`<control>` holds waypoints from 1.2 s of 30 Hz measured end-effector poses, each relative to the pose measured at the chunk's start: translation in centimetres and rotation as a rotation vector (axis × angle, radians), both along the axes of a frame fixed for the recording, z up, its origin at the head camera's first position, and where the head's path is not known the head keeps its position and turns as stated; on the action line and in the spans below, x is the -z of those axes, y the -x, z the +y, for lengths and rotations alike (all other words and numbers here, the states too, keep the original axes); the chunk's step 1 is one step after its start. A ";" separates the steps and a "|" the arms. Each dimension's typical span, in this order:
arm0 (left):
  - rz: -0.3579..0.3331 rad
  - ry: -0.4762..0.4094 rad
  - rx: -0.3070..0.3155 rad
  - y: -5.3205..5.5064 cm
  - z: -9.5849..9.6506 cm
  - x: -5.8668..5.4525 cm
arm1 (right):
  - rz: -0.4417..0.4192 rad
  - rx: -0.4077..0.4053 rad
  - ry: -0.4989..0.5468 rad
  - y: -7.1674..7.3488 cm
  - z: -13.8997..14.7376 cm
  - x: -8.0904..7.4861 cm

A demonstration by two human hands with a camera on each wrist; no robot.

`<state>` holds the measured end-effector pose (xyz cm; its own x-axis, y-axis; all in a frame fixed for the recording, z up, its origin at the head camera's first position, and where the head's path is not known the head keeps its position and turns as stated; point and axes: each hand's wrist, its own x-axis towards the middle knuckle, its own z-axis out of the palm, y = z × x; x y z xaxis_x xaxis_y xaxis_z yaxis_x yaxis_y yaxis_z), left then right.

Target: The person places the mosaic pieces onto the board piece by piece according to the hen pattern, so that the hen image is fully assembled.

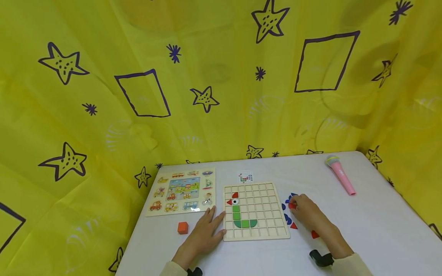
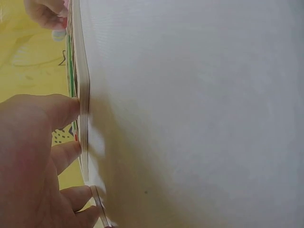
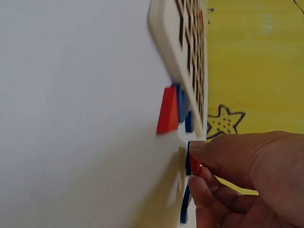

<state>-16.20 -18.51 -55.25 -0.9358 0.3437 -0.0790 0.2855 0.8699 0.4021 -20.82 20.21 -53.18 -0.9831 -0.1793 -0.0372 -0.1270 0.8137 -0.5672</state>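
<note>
A wooden grid board [image 1: 266, 209] lies on the table, with green, red and eye-printed pieces set into its left squares in a bird-like shape. My left hand [image 1: 204, 232] rests at the board's left edge, thumb and index fingertip against its side. In the left wrist view its other fingertips reach the edge of the picture puzzle [image 1: 210, 199]. Beyond the board's right side, my right hand [image 1: 307, 212] pinches a small red piece [image 3: 195, 166] between thumb and fingers. Blue pieces [image 1: 288, 219] lie around it, and a red triangle [image 1: 294, 226] sits closer to me.
A small card [image 1: 245, 176] with a bird picture lies behind the board. To the left is an orange-red cube [image 1: 183, 228]. A pink microphone [image 1: 341, 176] lies at the back right. Another red piece [image 1: 315, 234] sits beside the right wrist. Yellow patterned cloth [image 1: 214, 130] encloses the table.
</note>
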 end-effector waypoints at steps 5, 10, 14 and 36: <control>-0.004 -0.002 0.001 0.0 0.0 -0.1 | 0.014 -0.057 0.062 0.2 -2.3 -0.5; -0.002 0.000 0.004 0.0 0.0 -0.2 | -0.010 -0.086 0.103 0.3 -5.6 -0.8; 0.000 0.007 0.001 -0.1 0.0 -0.2 | -0.002 -0.132 0.125 0.5 -8.3 -0.8; -0.023 -0.015 0.003 -0.1 -0.1 -0.5 | 0.050 -0.373 0.075 0.8 -12.2 -0.2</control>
<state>-16.13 -18.58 -54.72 -0.9328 0.3477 -0.0952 0.2786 0.8630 0.4215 -21.62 7.97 -52.95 -0.8501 -0.5254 0.0359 -0.4353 0.6629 -0.6092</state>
